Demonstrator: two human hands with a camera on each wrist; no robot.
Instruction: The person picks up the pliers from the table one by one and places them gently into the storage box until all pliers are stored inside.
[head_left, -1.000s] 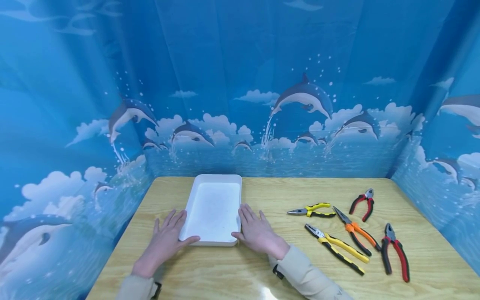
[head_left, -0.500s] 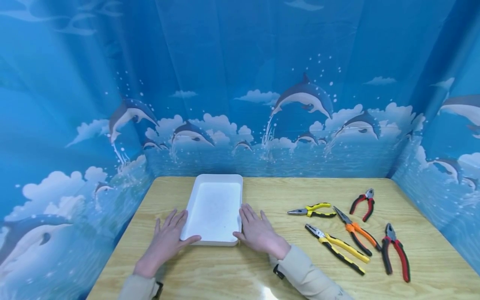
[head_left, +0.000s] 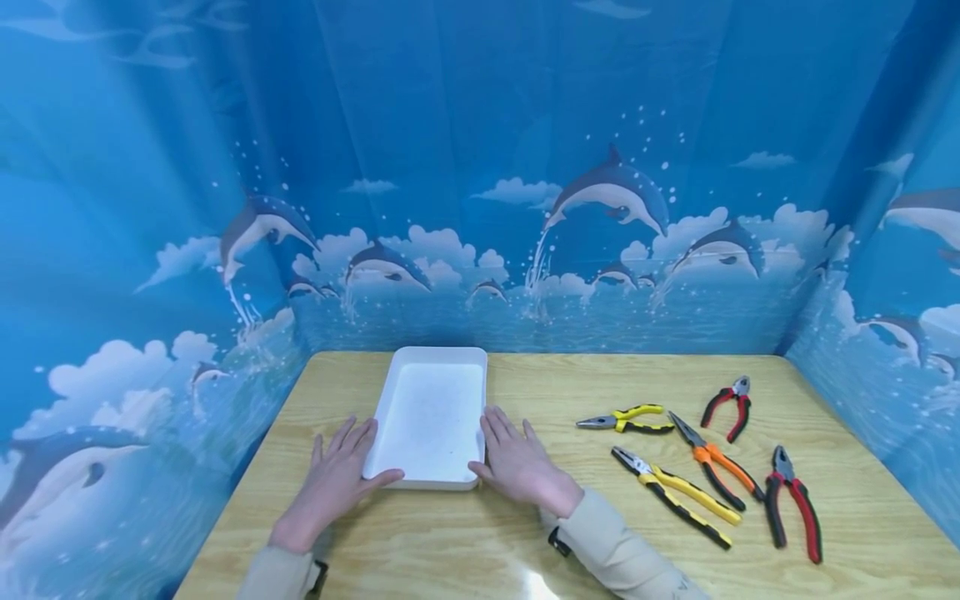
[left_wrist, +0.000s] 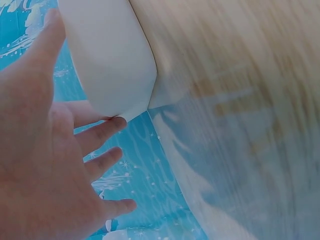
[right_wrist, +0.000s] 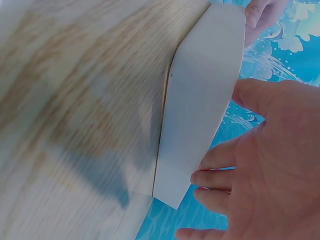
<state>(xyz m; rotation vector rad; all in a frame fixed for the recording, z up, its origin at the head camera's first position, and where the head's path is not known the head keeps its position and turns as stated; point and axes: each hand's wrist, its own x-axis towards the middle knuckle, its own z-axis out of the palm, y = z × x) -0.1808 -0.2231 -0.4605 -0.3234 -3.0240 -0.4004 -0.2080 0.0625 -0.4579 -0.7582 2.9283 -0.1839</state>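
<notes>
Blue curtain [head_left: 465, 167] at rear; wooden bench [head_left: 450, 546] before it; white tray [head_left: 427, 425] flat on the bench's left part, far end near the back edge, so too firm a forward push could run it into the curtain; left hand [head_left: 337, 462] and right hand [head_left: 522, 465] at its sides, fingers straight, thumbs held apart from them, touching, not wrapped round (uneven pressure might skew it); five pliers [head_left: 703, 454] outside it, to the right, close enough to snag one another; tray contents: one dark speck [head_left: 452, 453], nature unclear.
</notes>
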